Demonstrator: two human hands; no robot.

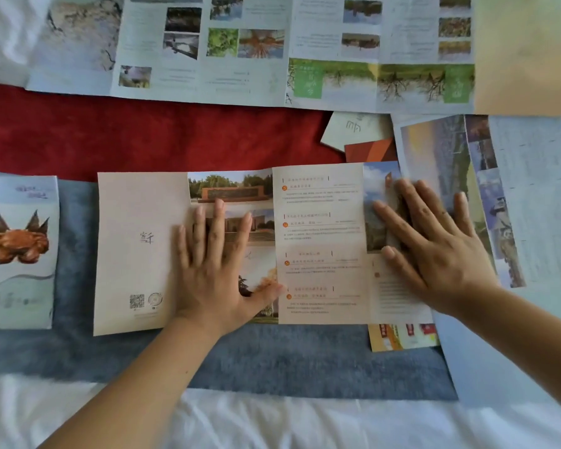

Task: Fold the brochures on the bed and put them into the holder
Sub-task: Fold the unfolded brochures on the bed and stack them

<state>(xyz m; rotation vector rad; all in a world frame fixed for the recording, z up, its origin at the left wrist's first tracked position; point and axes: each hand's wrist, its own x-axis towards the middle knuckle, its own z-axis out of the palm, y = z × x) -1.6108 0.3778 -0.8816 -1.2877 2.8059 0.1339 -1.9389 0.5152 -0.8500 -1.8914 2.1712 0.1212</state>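
Leftward, crab brochure lies near cream brochure.

Your left hand lies flat, fingers spread, on the photo panel of the cream brochure, which is opened out across the blue runner. Your right hand presses flat on its right end panel (fingers straight, also spread). A folded crab brochure lies to the left, apart from it. A long unfolded brochure stretches along the far edge of the red band.
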